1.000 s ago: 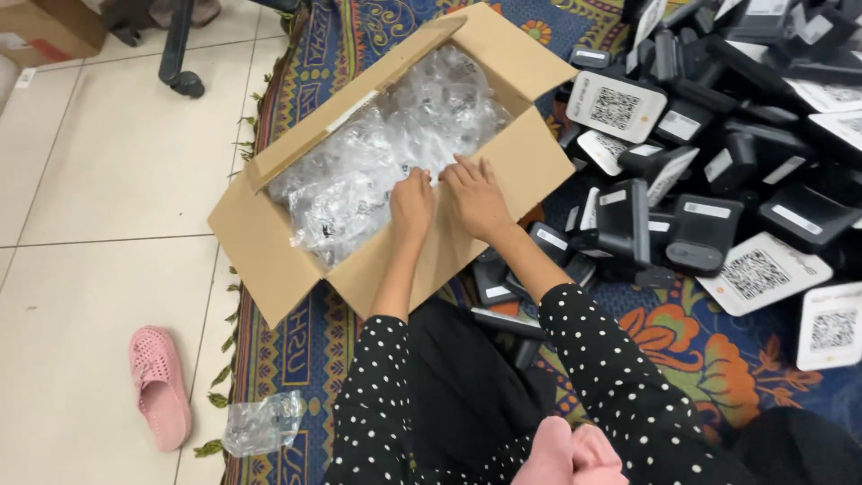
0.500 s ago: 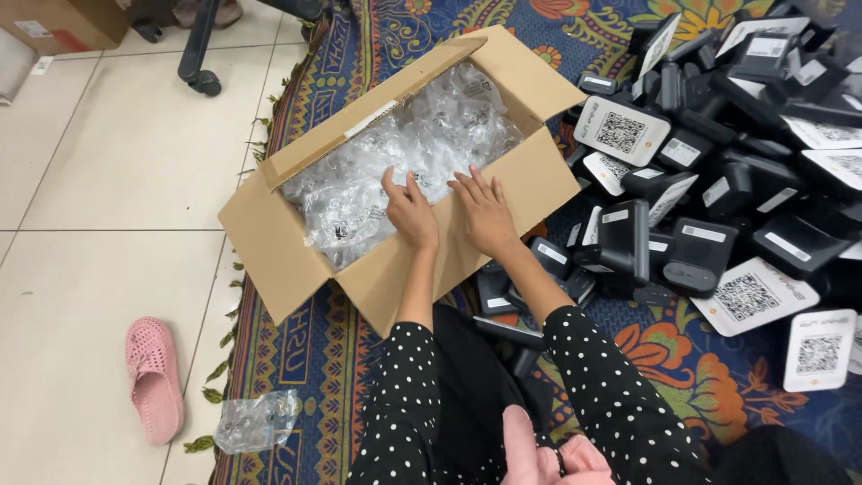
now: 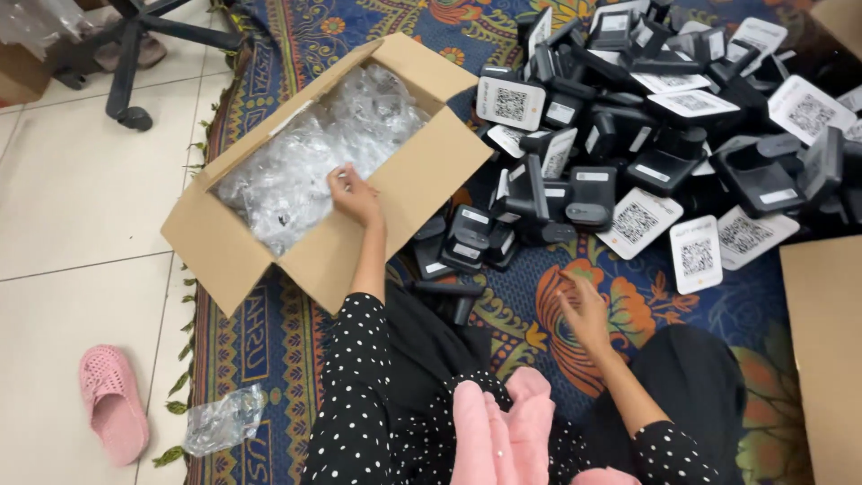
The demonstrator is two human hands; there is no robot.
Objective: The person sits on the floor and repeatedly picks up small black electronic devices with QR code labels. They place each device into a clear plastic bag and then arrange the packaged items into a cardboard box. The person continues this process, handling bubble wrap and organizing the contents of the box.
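Observation:
My left hand [image 3: 356, 195] reaches into an open cardboard box [image 3: 413, 180] filled with clear plastic bags [image 3: 310, 157], its fingers curled on one of the bags at the box's near edge. Over the patterned rug [image 3: 628, 301], my right hand [image 3: 585, 310] hovers with its fingers spread and nothing in it. It is just below a heap of black stand-like devices with white code cards [image 3: 664, 117]. The nearest black pieces [image 3: 467, 242] lie between my two arms, beside the box.
A pink slipper [image 3: 112, 404] and a crumpled clear bag [image 3: 224, 420] lie on the tiled floor at the rug's left edge. An office chair base [image 3: 135, 45] stands at the top left. A cardboard flap [image 3: 822, 350] sits at the right edge.
My right hand has left the box and swung right and down over the rug. My left hand stays in the box. The view has shifted right, showing more of the device heap.

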